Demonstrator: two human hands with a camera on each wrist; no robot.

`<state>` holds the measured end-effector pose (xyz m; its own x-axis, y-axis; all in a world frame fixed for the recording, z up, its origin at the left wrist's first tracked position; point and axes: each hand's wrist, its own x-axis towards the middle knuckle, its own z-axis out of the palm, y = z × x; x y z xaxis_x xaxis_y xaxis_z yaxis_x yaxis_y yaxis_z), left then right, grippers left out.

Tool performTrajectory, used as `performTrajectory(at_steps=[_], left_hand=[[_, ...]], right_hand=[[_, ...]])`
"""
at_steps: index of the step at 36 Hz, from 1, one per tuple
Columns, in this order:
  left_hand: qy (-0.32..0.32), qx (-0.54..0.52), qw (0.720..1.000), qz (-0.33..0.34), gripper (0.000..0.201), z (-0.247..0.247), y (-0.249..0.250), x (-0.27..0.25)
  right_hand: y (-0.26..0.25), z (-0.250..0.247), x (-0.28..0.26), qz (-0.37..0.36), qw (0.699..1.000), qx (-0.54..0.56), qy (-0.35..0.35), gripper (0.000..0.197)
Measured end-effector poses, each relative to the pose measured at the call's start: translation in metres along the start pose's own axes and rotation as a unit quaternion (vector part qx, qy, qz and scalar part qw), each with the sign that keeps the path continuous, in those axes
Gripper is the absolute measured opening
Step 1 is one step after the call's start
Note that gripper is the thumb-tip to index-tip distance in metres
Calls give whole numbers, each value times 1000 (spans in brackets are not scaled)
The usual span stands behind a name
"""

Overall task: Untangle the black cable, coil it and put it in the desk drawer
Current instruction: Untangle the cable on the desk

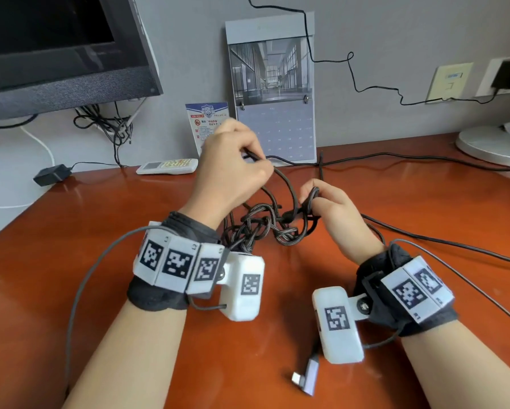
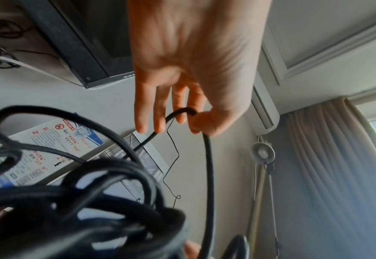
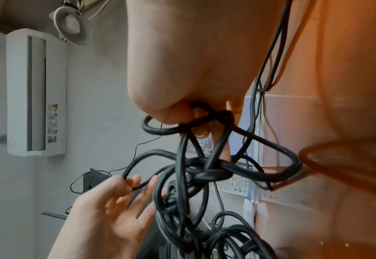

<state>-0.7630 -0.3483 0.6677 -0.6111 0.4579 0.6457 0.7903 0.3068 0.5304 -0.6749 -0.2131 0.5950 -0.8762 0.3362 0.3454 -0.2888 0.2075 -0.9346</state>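
While the black cable [image 1: 265, 225] is still a knotted bundle, it is held up between the two hands just above the desk [image 1: 100, 246], probably so that the loops can hang free and be read more easily than if they were lying flat. The left hand [image 1: 233, 163] is raised higher than the right; one single strand is pinched between its thumb and fingertips [image 2: 158, 126], as is seen clearly from the left wrist view, and the other fingers are kept rather straight. This strand seems to be chosen because it leads out of the knot, so it can be drawn out without tightening the rest. The right hand [image 1: 327, 202] is curled around a few loops at the top of the tangle, and in this way the bundle is kept steady against the pull. Below the hands, the braided part of the cable hangs down and appears to touch the wood. A grey plug [image 1: 306, 376] lies on the desk near the right wrist; whether it belongs to the same cable cannot be told. No drawer is visible in these views. It is judged that the untangling has only begun, and coiling is not yet possible.
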Motion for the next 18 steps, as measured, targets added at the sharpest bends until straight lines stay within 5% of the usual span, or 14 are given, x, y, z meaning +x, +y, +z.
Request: performTrajectory(at_steps=[6, 13, 18], left_hand=[[69, -22, 996, -57, 24, -12, -6, 7], [196, -65, 965, -163, 8, -63, -31, 15], [130, 28, 960, -246, 8, -72, -52, 11]], right_hand=[[2, 1, 0, 32, 999, -10, -5, 20], [2, -2, 3, 29, 994, -75, 77, 12], [0, 1, 2, 12, 992, -106, 69, 11]])
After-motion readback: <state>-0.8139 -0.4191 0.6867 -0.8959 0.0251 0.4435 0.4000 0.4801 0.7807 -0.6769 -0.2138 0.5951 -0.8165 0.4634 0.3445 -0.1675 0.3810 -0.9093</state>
